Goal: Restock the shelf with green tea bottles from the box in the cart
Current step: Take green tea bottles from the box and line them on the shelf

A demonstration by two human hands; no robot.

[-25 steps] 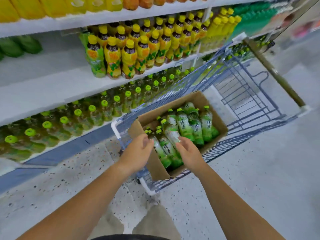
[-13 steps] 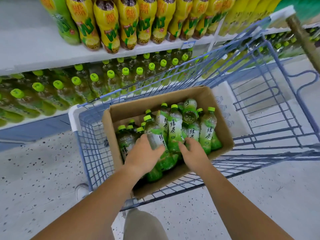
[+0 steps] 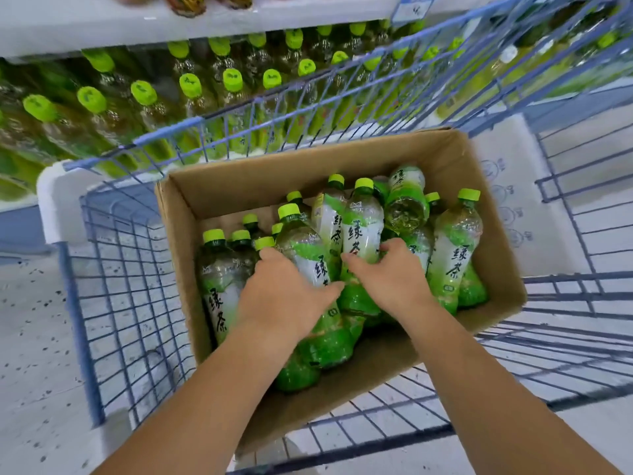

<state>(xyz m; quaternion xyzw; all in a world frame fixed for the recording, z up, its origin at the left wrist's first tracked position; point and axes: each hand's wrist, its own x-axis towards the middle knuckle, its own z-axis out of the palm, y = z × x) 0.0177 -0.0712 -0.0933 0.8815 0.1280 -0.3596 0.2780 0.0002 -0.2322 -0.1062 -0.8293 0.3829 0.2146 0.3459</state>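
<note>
An open cardboard box [image 3: 260,180] sits in the blue wire cart [image 3: 113,303] and holds several green tea bottles with lime caps. My left hand [image 3: 284,296] curls round one bottle [image 3: 301,248] lying near the box's middle. My right hand [image 3: 390,275] grips the neighbouring bottle [image 3: 361,224] at its lower body. Another bottle [image 3: 454,248] leans against the box's right side. The low shelf [image 3: 137,25] behind the cart carries rows of green tea bottles [image 3: 191,87].
The cart's far wire wall [image 3: 342,97] stands between the box and the shelf. A white cart corner bumper [image 3: 58,197] is at the left. Speckled floor [image 3: 30,337] lies left of the cart. A price tag [image 3: 412,8] hangs on the shelf edge above.
The view has dropped closer to the box. Both hands went deeper among the bottles and closed round two neighbouring ones.
</note>
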